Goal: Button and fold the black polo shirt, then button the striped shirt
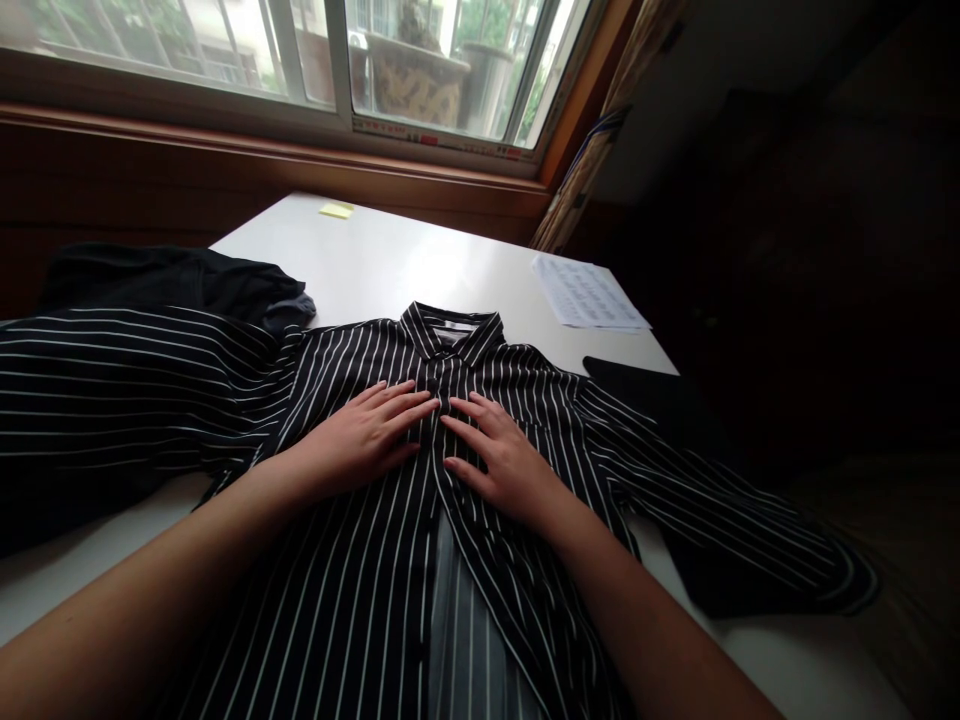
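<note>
A black shirt with white stripes lies spread face up across the white table, collar at the far side and sleeves stretched out left and right. My left hand rests flat on its chest, left of the button placket, fingers extended. On the other side of the placket my right hand lies with its fingers spread on the cloth. Neither hand grips anything. Below my hands the shirt front parts, and the greyish inner side of the back panel shows in the gap.
On the white table a dark pile of clothing lies at the left. Another dark cloth is partly under the right sleeve. Printed sheets sit at the back right, a yellow sticky note at the far edge. A window stands behind.
</note>
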The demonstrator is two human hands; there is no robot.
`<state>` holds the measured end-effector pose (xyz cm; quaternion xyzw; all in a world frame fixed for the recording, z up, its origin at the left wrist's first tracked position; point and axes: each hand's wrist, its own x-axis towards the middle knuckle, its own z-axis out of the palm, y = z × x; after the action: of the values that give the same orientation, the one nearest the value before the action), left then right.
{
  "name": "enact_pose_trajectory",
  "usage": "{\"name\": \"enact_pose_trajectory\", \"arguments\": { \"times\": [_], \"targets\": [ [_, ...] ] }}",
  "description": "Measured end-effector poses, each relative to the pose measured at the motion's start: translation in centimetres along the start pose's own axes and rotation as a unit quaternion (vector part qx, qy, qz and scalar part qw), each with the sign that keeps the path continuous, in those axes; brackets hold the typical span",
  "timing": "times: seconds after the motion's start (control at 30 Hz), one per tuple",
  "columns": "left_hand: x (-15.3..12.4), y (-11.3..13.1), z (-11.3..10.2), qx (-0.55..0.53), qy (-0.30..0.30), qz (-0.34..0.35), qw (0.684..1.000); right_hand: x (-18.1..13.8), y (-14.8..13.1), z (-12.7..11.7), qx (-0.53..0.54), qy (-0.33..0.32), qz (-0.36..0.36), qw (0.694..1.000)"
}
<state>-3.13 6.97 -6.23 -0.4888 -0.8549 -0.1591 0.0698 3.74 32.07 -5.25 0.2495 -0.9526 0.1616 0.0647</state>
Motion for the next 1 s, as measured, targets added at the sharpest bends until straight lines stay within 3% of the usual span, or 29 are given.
{"name": "enact_pose_trajectory", "arguments": {
  "times": [0.33,0.77,1.0],
  "targets": [
    [-0.33,-0.06,0.32,0.019,-0.028,-0.018,0.999,-0.11,-0.39,-0.33,-0.017,-0.06,0.011,0.998],
    [-0.48,-0.13,0.4,0.029,-0.025,-0.033,0.999,-0.13,-0.14,-0.23,0.0,-0.053,0.008,0.999],
    [-0.51,-0.14,0.29,0.04,-0.053,-0.053,0.996,-0.18,-0.17,-0.33,-0.009,-0.07,0.013,0.997]
  ]
}}
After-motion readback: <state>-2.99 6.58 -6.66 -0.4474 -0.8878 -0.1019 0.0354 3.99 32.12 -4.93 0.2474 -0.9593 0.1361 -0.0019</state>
